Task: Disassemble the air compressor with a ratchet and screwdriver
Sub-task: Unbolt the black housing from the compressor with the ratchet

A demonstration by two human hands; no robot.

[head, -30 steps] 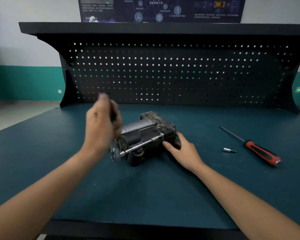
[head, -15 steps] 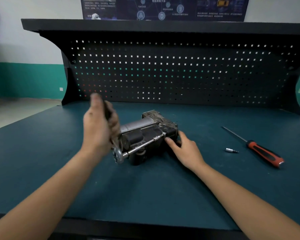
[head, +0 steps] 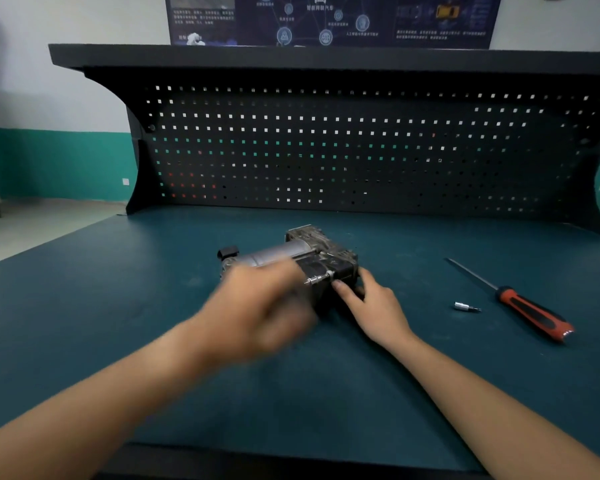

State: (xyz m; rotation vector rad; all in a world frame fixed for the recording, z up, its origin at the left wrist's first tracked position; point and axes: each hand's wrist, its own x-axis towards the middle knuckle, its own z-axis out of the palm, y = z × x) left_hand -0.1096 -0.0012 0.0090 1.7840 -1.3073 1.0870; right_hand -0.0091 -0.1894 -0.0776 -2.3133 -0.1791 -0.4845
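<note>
Item: air compressor [head: 312, 252], lying lengthwise mid-bench on the green mat [head: 153, 306], with a ratchet extension [head: 317, 280] along its near face. The screwdriver [head: 527, 313] and a loose bit [head: 465, 307] lie well apart to the right. Right hand [head: 374, 306]: fingers fairly straight, bracing the compressor's near right end. Left hand [head: 257, 306]: motion-blurred in front of the body, so I cannot tell its grip. Handling, by judgement: keep the extension square to the fastener, press the housing down so it cannot twist, and swing in short, even strokes.
</note>
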